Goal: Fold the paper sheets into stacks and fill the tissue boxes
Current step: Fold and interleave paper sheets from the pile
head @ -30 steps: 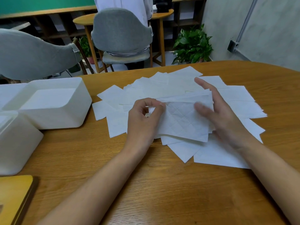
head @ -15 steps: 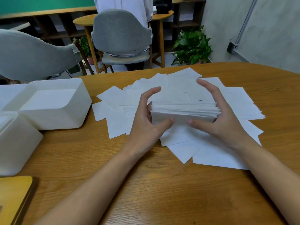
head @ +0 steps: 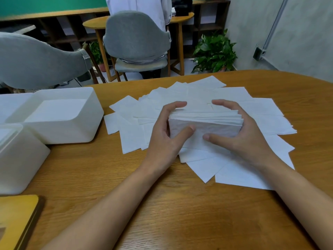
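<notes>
Fingers (head: 175,105) of both hands have curled in over the stack (head: 205,121), which a second ago was a loose fan and is now squared. The left hand (head: 167,134) grips its left end and the right hand (head: 241,134) its right end, thumbs pressed on the near face. Under and around the hands lie unfolded sheets (head: 133,138) on the table (head: 180,204). Left of the left hand stands an open box (head: 59,114). I judge this stack ready for boxing, with many sheets left.

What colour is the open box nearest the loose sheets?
The box is white, seen in the head view.
</notes>
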`<action>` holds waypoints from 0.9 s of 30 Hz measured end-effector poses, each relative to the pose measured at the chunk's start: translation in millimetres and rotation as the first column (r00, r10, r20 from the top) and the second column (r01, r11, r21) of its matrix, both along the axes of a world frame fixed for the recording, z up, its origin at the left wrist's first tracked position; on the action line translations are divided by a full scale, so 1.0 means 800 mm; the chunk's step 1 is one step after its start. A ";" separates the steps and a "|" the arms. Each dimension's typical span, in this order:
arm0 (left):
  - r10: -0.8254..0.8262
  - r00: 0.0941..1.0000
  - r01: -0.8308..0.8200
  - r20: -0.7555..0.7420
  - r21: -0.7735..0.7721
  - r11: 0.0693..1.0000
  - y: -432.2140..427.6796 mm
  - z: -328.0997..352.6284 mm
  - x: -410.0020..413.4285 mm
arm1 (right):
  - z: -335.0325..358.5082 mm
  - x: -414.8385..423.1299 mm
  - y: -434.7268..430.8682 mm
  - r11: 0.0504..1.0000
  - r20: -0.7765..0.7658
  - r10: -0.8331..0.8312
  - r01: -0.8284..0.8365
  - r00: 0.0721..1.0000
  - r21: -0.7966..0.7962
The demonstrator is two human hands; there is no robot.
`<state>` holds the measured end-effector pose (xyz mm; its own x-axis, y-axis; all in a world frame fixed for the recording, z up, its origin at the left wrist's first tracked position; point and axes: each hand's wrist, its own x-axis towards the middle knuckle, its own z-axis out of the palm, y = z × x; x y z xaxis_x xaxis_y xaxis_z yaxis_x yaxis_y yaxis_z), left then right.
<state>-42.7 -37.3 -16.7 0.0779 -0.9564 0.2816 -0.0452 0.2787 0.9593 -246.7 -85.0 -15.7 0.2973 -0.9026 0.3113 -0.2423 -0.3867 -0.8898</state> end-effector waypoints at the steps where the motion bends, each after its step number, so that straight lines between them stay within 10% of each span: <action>1: -0.002 1.000 0.002 0.002 -0.001 1.000 0.000 0.000 0.000 | 0.001 0.002 0.001 1.000 0.005 -0.005 0.005 1.000 0.004; 8: 0.102 0.995 -0.102 0.004 0.017 0.995 -0.009 0.002 0.009 | 0.015 -0.001 0.012 0.995 0.176 0.104 -0.104 0.979 -0.008; 27: 0.100 0.995 -0.101 0.016 0.073 0.992 -0.008 -0.003 0.009 | 0.009 -0.009 0.001 0.990 0.043 0.081 -0.085 0.996 0.115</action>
<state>-35.9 -43.4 -19.2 0.1718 -0.9619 0.2125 -0.0812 0.2012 0.9762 -253.8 -84.0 -8.6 0.3627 -0.9060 0.2181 -0.1787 -0.2972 -0.9379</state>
